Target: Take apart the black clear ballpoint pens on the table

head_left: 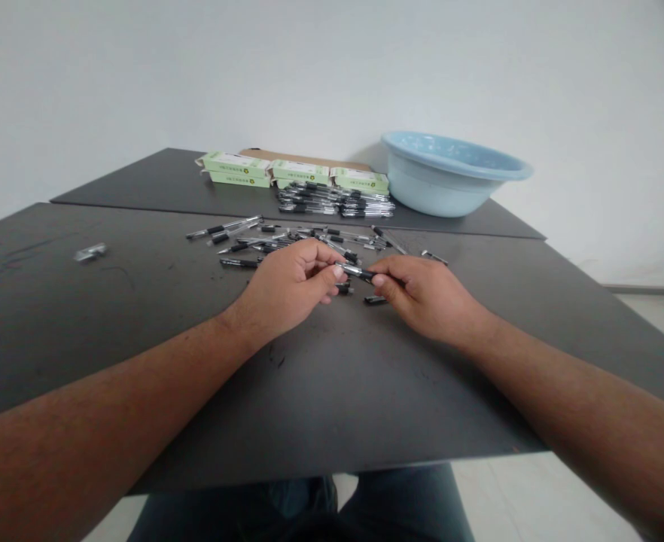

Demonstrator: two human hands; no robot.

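Note:
Between my two hands, over the middle of the dark table, is a pen [355, 271] with a clear section toward the left and a black part toward the right. My left hand [295, 282] pinches its left end between thumb and fingers. On the right, my right hand [422, 293] is closed around the black end. Just beyond my hands lie several loose black and clear pens [242, 242], scattered in different directions and partly hidden by my left hand. A black pen piece [374, 299] rests on the table close to my right fingers.
Behind the loose pens, a stack of pens [315, 197] lies before several green and white boxes [239, 169]. A light blue basin [445, 188] stands at the back right. Small clear pieces [91, 252] sit at the left of the dark table [332, 391]. A wall rises behind.

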